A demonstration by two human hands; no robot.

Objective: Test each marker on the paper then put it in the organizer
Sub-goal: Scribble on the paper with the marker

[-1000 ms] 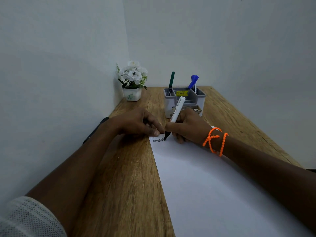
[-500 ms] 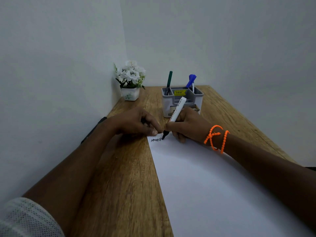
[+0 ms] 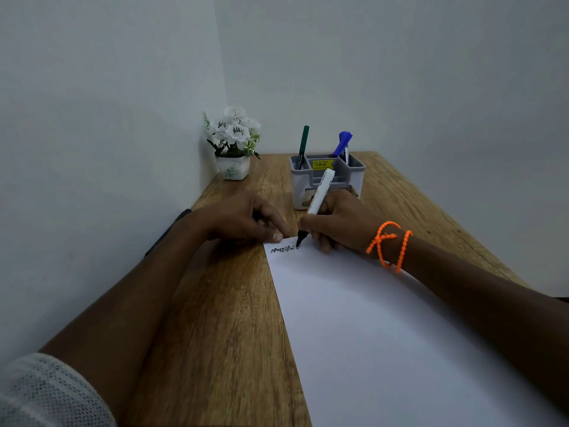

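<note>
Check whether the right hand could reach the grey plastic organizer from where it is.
Probably yes: the right hand, gripping the white marker, sits just in front of the grey plastic organizer, nothing between.

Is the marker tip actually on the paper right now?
Touching. In the head view the black tip of the marker meets the paper at the right end of the black zigzag scribble, with no gap visible; the right hand grips it.

A small white pot of white flowers (image 3: 233,140) stands in the far left corner of the wooden table (image 3: 215,318), against the pale walls (image 3: 92,118). A dark flat object (image 3: 167,232) lies along the table's left edge.
</note>
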